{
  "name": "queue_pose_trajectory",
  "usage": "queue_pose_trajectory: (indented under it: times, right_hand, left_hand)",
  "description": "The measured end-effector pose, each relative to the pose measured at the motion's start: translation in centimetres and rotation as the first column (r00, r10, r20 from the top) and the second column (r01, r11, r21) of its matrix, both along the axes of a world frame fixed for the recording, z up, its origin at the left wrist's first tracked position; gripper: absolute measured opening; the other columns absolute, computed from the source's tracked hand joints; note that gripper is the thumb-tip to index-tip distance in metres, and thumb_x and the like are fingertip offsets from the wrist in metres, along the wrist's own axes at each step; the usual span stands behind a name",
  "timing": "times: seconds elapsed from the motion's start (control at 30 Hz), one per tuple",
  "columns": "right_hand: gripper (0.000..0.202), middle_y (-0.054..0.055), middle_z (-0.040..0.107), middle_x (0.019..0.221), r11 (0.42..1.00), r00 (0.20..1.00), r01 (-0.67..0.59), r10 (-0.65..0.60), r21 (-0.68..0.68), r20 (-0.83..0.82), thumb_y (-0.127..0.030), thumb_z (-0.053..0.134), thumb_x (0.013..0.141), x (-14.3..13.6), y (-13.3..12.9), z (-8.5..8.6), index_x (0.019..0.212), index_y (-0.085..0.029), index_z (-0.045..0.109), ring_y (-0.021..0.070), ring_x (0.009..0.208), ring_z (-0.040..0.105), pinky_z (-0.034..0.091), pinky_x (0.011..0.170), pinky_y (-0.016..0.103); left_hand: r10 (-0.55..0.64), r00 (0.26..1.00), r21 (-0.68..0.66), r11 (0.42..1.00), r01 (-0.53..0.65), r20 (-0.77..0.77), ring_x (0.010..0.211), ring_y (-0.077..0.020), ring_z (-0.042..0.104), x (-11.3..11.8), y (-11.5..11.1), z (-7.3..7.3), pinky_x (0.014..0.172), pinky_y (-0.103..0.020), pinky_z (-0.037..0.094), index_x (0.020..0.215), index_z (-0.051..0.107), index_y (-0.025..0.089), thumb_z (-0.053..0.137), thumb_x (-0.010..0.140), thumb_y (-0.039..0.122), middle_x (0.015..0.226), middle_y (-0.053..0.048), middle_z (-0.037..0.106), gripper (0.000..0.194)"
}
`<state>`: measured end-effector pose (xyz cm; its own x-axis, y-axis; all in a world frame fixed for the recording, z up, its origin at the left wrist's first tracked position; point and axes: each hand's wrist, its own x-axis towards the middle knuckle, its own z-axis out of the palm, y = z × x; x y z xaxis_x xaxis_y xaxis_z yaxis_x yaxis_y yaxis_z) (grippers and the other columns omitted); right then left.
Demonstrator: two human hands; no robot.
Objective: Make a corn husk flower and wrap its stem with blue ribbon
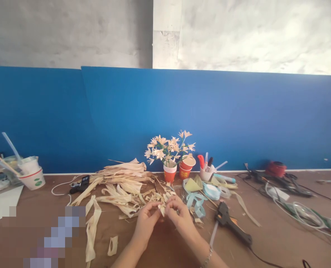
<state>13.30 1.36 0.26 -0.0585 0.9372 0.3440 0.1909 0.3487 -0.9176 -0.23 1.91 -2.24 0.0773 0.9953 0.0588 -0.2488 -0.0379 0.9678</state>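
A small cream petal piece [162, 209] is pinched between the fingertips of both hands over the middle of the brown table. My left hand [149, 219] grips its left side, and my right hand [178, 213] closes on it from the right. Dried husk strips [126, 182] are heaped behind and left of my left hand. Beyond the hands, cream flowers on green stems [169, 147] stand in a red and white paper cup [169, 173]. A black glue gun [232, 223] lies right of my right hand.
Orange cups [185, 169], a white cup of pens [206, 173] and blue ribbon [197, 203] sit behind right. Cables [299, 216] tangle at far right. A white cup [34, 179] stands at left. A blue partition [223, 119] borders the table [254, 253]. Pixelation covers the lower left.
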Motion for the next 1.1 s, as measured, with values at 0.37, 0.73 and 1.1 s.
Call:
queue_pose_trajectory:
  times: [0.37,0.73,1.1]
  right_hand:
    - [0.023,0.001,0.051,0.066,0.990,0.994,-0.037,0.022,-0.139,-0.111,-0.026,0.055,0.070,0.0,0.8,-1.0,0.049,-0.017,0.052,0.0160,0.067,0.050,0.039,0.065,0.027]
    - [0.007,0.003,0.052,0.080,0.946,0.972,0.046,-0.118,0.321,0.206,-0.016,0.046,0.075,0.3,-0.7,-0.1,0.079,-0.020,0.049,0.0181,0.077,0.050,0.041,0.069,0.031]
    - [0.012,0.004,0.054,0.083,0.788,0.746,0.025,-0.424,0.615,0.513,-0.009,0.053,0.075,-0.1,-1.1,-0.1,0.078,-0.021,0.054,0.0191,0.080,0.049,0.036,0.069,0.031]
  left_hand:
    - [0.303,0.908,0.457,0.877,-0.147,-0.289,0.077,-0.0179,0.064,-0.3,-0.6,-0.5,0.063,-0.028,0.054,0.093,0.061,0.020,0.051,0.075,0.015,0.110,-0.011,0.061,0.022]
    - [0.405,0.840,0.433,0.870,-0.234,-0.361,0.070,-0.0206,0.064,-0.5,-0.2,-0.7,0.067,-0.031,0.052,0.075,0.063,0.019,0.055,0.075,0.023,0.073,-0.005,0.069,0.010]
    - [0.391,0.845,0.402,0.885,-0.236,-0.365,0.066,-0.0205,0.066,-0.3,0.0,-1.1,0.064,-0.030,0.053,0.073,0.064,0.019,0.057,0.074,0.025,0.070,-0.005,0.070,0.010]
